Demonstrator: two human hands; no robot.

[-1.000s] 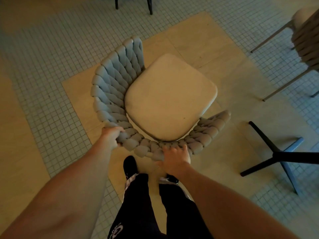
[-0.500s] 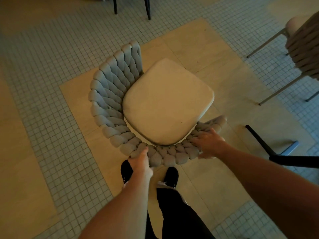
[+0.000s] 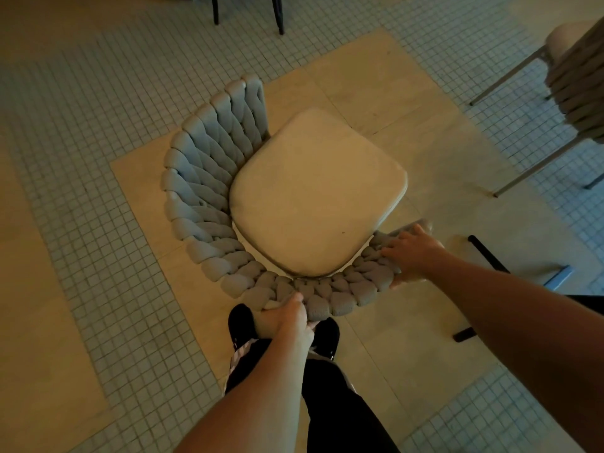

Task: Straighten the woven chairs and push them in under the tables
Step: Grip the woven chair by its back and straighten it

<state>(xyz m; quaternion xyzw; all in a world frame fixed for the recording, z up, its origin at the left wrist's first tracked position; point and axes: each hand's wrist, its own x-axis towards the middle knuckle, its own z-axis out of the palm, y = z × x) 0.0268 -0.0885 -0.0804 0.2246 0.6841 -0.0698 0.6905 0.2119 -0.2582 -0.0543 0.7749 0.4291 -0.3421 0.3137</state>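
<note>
The grey woven chair with a beige seat cushion (image 3: 318,194) sits mid-frame; a second woven chair (image 3: 578,86) stands upper right; black table legs (image 3: 490,259) lie lower right.

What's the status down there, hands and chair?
Left hand and right hand both gripping woven chair backrest. Chair on open floor, not under a table. Black table base close on the right.

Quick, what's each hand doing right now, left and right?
Left hand: gripping the woven chair at the back rim, near the middle.
Right hand: gripping the same rim further to the right.
</note>
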